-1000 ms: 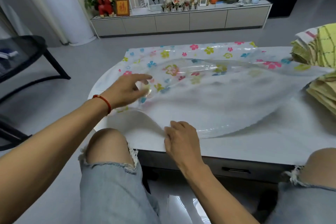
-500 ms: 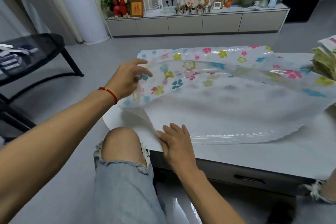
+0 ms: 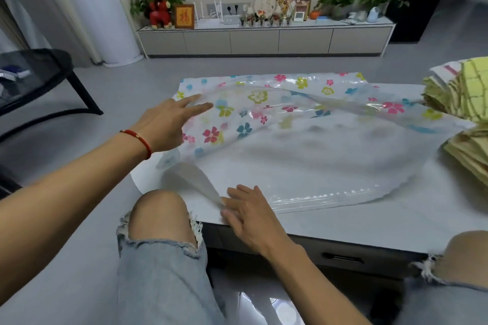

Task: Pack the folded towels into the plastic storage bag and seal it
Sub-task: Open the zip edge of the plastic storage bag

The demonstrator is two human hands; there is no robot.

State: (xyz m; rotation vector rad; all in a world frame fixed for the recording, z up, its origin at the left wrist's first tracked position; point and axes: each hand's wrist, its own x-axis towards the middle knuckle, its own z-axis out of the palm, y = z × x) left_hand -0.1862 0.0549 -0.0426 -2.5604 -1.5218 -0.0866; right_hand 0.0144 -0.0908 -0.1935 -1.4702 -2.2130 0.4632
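Bag (image 3: 303,145) lies flat across the tabletop (image 3: 343,224), mouth toward you, flowered upper layer lifted off the plain lower one, so the opening gapes for loading. Your right hand (image 3: 248,211) lies on the near left corner of the lower layer, fingers (image 3: 237,192) straight and flat, pinning it, probably so the bag won't slide while the top lifts. Your left hand (image 3: 169,124) is out over the bag's left edge, wrist raised, fingers extended and loose, gripping nothing; whether the tips touch the raised film I can't tell. Towels (image 3: 464,119) sit stacked at the tabletop's right end, touching the bag's far-right edge, none inside yet. Packing not started, I'd judge.
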